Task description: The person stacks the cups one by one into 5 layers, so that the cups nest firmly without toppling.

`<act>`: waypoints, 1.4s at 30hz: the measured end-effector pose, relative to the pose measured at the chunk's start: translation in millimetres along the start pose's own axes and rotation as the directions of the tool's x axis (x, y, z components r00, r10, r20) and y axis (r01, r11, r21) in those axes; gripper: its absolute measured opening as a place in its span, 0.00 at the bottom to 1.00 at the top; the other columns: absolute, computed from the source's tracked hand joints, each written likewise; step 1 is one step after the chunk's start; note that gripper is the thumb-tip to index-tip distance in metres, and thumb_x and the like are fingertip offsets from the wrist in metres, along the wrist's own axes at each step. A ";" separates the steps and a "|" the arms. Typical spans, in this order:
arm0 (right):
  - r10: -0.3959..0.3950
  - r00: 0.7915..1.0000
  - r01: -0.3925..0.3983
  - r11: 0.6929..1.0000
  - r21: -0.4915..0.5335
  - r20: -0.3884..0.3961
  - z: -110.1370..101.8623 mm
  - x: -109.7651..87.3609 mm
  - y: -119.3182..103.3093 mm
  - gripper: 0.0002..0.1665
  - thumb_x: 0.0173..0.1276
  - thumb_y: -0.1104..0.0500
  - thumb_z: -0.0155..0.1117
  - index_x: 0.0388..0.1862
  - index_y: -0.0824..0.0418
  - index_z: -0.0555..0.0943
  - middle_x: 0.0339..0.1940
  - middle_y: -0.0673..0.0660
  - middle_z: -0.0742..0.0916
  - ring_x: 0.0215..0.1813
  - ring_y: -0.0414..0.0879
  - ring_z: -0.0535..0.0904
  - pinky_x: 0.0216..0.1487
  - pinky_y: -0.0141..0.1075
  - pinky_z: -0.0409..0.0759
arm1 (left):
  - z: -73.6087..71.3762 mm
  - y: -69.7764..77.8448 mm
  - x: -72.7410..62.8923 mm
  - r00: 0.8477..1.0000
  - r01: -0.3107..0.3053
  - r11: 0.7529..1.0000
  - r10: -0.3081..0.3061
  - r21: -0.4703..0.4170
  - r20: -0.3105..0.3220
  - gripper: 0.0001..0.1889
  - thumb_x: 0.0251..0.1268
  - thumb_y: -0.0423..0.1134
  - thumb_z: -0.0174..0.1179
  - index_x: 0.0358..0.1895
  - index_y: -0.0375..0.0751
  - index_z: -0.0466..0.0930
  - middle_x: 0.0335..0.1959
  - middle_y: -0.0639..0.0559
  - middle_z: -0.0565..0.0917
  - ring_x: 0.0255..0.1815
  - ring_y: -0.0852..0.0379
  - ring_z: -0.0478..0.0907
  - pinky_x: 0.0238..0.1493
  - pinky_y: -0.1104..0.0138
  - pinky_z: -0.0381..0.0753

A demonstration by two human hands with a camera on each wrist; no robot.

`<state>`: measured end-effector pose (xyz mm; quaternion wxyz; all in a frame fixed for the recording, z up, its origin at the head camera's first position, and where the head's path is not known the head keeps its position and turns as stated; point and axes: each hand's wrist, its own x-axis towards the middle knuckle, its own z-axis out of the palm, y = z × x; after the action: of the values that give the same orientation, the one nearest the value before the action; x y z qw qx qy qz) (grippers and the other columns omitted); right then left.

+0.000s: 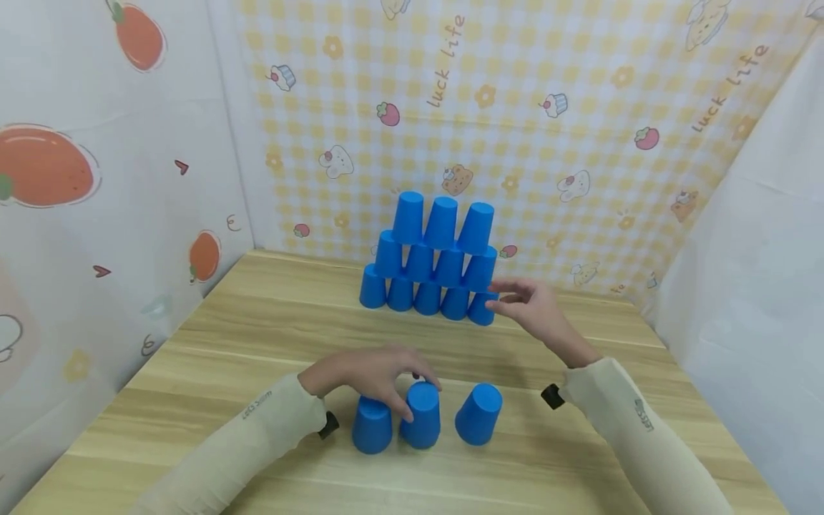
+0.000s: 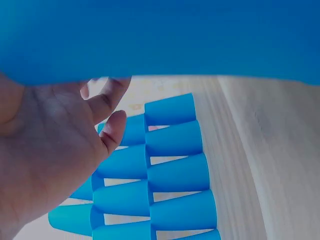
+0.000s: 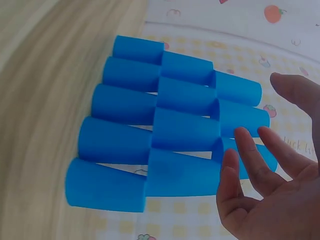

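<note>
A stack of upside-down blue cups (image 1: 420, 262) stands in three tiers, with three cups on top. Closer in, three more upside-down blue cups form a spaced row. The left hand (image 1: 380, 372) grips the middle blue cup (image 1: 423, 422) near its top, thumb on the near side and fingers on the far right. In the left wrist view a large blue cup surface (image 2: 160, 37) hides part of that hand. At the stack's right end is the right hand (image 1: 531, 311), empty, its fingers relaxed and apart; whether it touches a cup I cannot tell.
Beside the gripped cup are the left front cup (image 1: 372, 429) and the right front cup (image 1: 479, 415). All stand on a wooden table (image 1: 270, 322). A checked cloth (image 1: 515, 64) hangs behind the stack, and white printed cloths close off both sides.
</note>
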<state>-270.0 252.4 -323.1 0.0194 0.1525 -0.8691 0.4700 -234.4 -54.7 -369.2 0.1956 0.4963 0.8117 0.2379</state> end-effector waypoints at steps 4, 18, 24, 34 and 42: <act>0.021 1.000 -0.021 0.999 -0.031 0.013 3.1 -13.8 8.4 0.26 0.67 0.49 0.70 0.59 0.62 0.80 0.57 0.61 0.84 0.55 0.56 0.80 0.51 0.48 0.82 | -3.7 -5.5 -1.8 0.997 0.034 0.999 -0.034 -0.009 -0.070 0.30 0.58 0.50 0.72 0.65 0.51 0.76 0.61 0.62 0.78 0.63 0.60 0.71 0.63 0.56 0.73; -0.024 0.988 0.028 0.999 -0.021 0.150 14.1 -53.1 26.7 0.22 0.67 0.54 0.70 0.56 0.64 0.82 0.55 0.61 0.86 0.54 0.57 0.81 0.48 0.42 0.81 | -12.2 -28.4 -0.4 0.956 0.065 0.991 -0.096 -0.120 -0.278 0.28 0.59 0.51 0.71 0.62 0.48 0.77 0.54 0.59 0.80 0.56 0.55 0.72 0.57 0.50 0.76; -0.063 0.975 0.067 0.998 -0.014 0.215 17.7 -61.3 32.1 0.23 0.66 0.55 0.70 0.57 0.64 0.81 0.53 0.61 0.86 0.53 0.61 0.81 0.47 0.36 0.81 | -19.6 -37.9 2.2 0.887 0.079 0.982 -0.147 -0.170 -0.437 0.29 0.59 0.52 0.71 0.63 0.49 0.77 0.55 0.56 0.81 0.55 0.52 0.73 0.53 0.50 0.78; -0.128 0.938 0.117 0.992 0.052 0.322 20.2 -71.4 42.2 0.23 0.66 0.60 0.70 0.58 0.69 0.79 0.54 0.62 0.86 0.52 0.70 0.79 0.44 0.40 0.82 | -38.2 -39.2 7.3 0.755 0.084 0.962 -0.231 -0.259 -0.614 0.30 0.60 0.49 0.71 0.64 0.43 0.76 0.56 0.48 0.81 0.54 0.49 0.75 0.51 0.53 0.80; -0.137 0.915 0.108 0.989 0.097 0.378 26.2 -78.6 52.9 0.26 0.65 0.61 0.70 0.59 0.71 0.78 0.54 0.63 0.85 0.51 0.53 0.82 0.40 0.39 0.82 | -59.8 -34.4 10.6 0.684 0.103 0.958 -0.263 -0.267 -0.680 0.28 0.61 0.49 0.70 0.62 0.42 0.77 0.54 0.46 0.82 0.53 0.46 0.77 0.50 0.51 0.81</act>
<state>-207.2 277.3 -394.5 -0.1274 0.2964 -0.8269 0.4607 -296.6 -70.2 -341.6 -0.0583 0.2591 0.8402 0.4728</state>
